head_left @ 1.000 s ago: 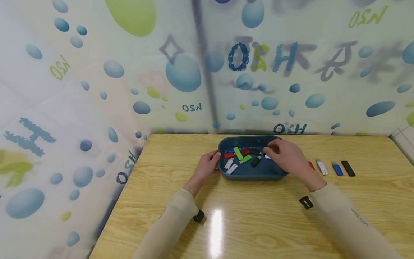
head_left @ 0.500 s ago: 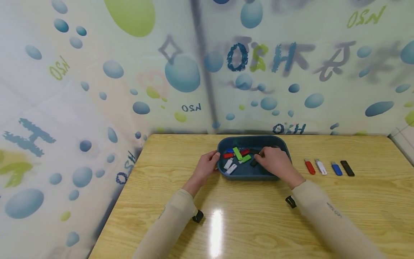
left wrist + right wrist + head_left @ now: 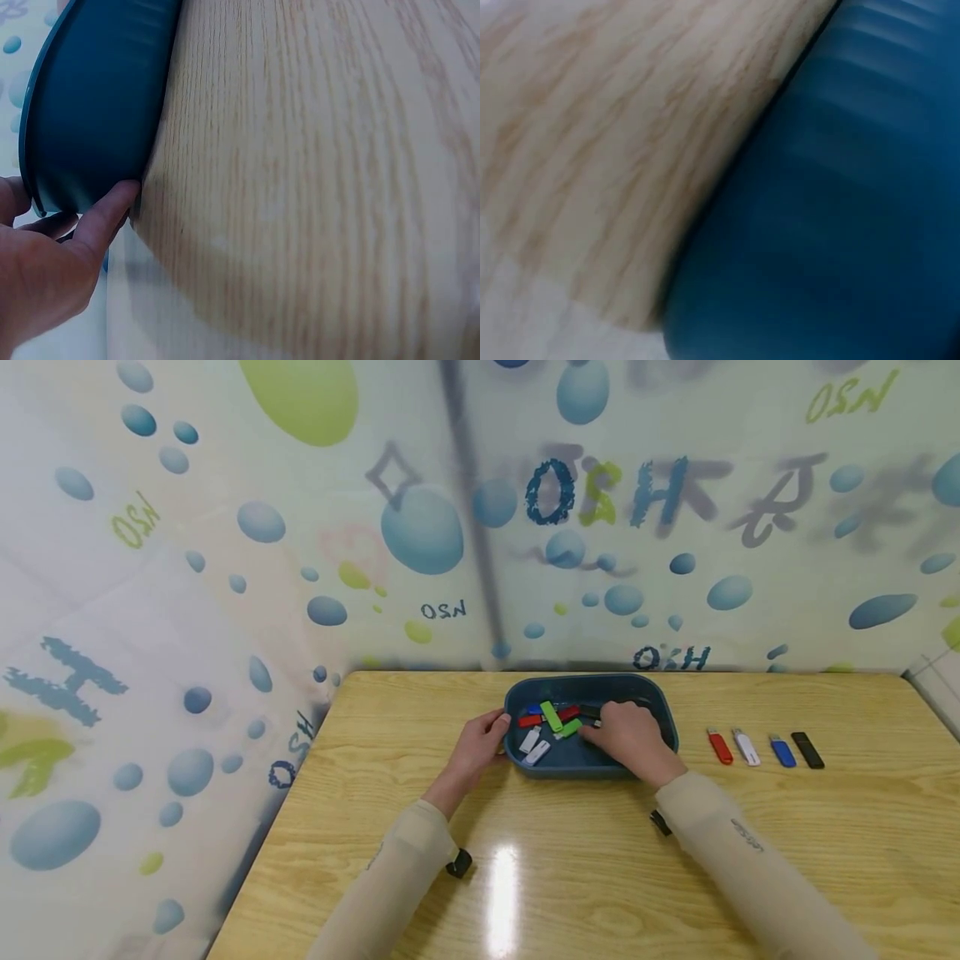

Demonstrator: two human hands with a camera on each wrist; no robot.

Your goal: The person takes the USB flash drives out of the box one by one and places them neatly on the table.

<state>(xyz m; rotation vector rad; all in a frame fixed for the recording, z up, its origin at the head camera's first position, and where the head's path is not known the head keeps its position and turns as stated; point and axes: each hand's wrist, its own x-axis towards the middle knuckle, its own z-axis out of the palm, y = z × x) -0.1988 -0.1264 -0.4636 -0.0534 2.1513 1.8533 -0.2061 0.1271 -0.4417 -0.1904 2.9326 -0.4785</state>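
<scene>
The right hand (image 3: 628,737) lies palm down inside the blue tray (image 3: 662,703), over its right half, with the fingers bent toward the small sticks there; its fingertips reach a black stick (image 3: 590,712) and the end of a green stick (image 3: 569,727), but whether it has pinched either one cannot be told, since the back of the hand hides the fingertips. The right wrist view shows only the tray's blurred blue wall (image 3: 840,225) against the wood. The left hand (image 3: 476,750) holds the tray's left end, thumb over the rim and fingers curled against the outer wall; in the left wrist view a finger (image 3: 105,217) presses the wall (image 3: 97,105) where it meets the tabletop (image 3: 315,180). Inside the tray, left of the right hand, lie another green stick (image 3: 551,716), two red sticks (image 3: 531,720) (image 3: 569,712) on either side of it, a bit of a blue one (image 3: 534,709) behind, and two white sticks (image 3: 530,739) (image 3: 537,752) nearest the left hand. The tray stands near the far edge of the tabletop (image 3: 420,752), about midway along it. To the right of the tray, apart from it, four sticks lie in a row on the wood: red (image 3: 719,747), white (image 3: 746,747), blue (image 3: 782,751) and black (image 3: 807,749), the black one closest to the right edge
</scene>
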